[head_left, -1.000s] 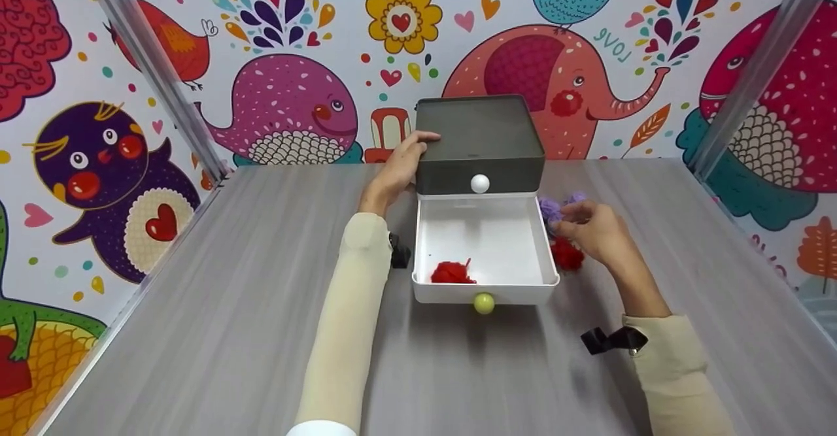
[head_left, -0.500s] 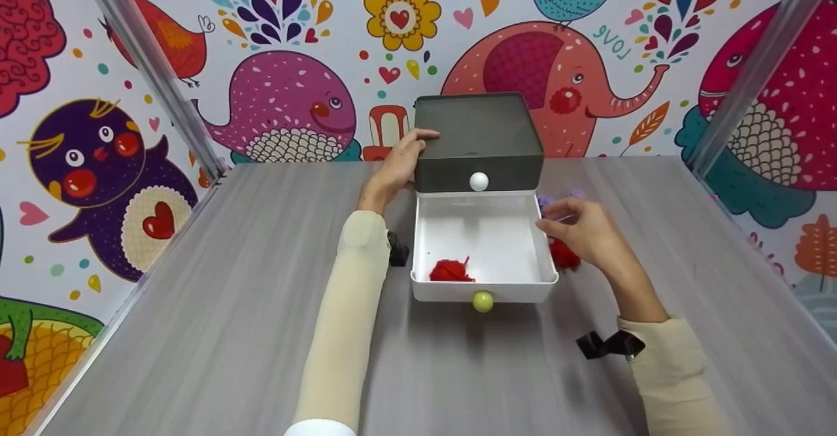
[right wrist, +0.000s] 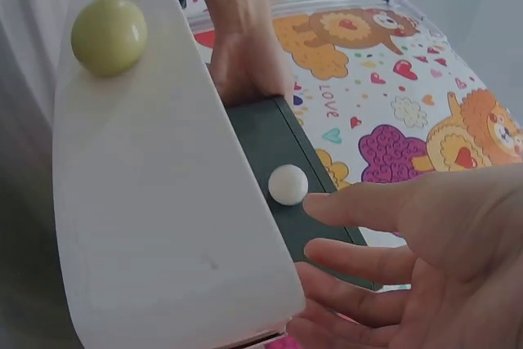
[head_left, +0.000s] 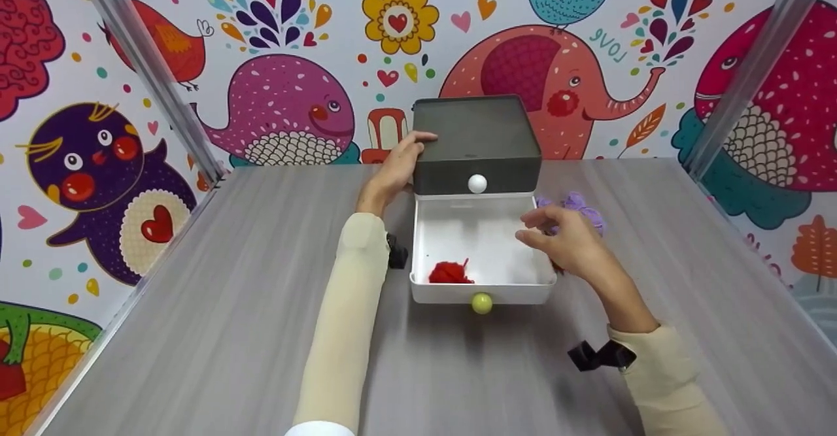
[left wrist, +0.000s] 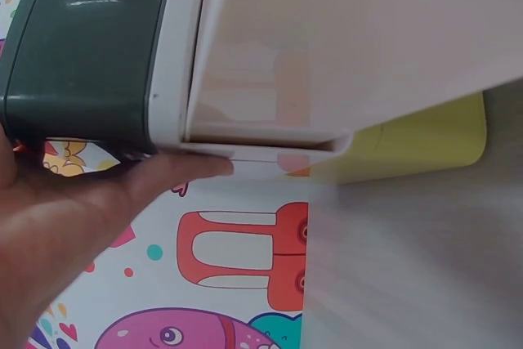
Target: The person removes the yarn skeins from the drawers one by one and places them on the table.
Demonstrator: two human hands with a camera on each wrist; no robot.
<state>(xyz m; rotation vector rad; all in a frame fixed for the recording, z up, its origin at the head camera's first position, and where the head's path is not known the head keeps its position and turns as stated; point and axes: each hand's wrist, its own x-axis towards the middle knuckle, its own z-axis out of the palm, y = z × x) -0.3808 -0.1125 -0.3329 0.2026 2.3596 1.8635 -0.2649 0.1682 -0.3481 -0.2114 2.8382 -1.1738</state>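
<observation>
- While the left hand (head_left: 397,165) lies flat-fingered against the side of the dark grey drawer box (head_left: 477,138), bracing it, the white drawer (head_left: 482,290) stands pulled out over the worktop (head_left: 216,305).
- Right hand (head_left: 567,243) hovers over the drawer's right wall, fingers loosely spread and slightly bent; from the wrist view the palm looks bare, so I'd call this grip apart and holding nothing.
- One red pompom (head_left: 450,272) sits in the drawer's front-left corner, just behind the yellow-green knob (head_left: 482,302).
- Purple pompoms (head_left: 584,206) lie on the worktop just right of the drawer, beyond the right hand; a sliver of another red one shows under the wrist, mostly hidden.
- Upper drawer is closed, its white knob (head_left: 477,183) facing us.
- Risk, as I read it: the hand's heel hangs close over the thin drawer wall, and a careless drop could knock the drawer sideways or push it in.
- Those fluffy balls are light; a brush of fingers or sleeve could roll them off towards the worktop's edge.
- If the bracing left hand slackens, the whole box could skid back when the drawer gets bumped.
</observation>
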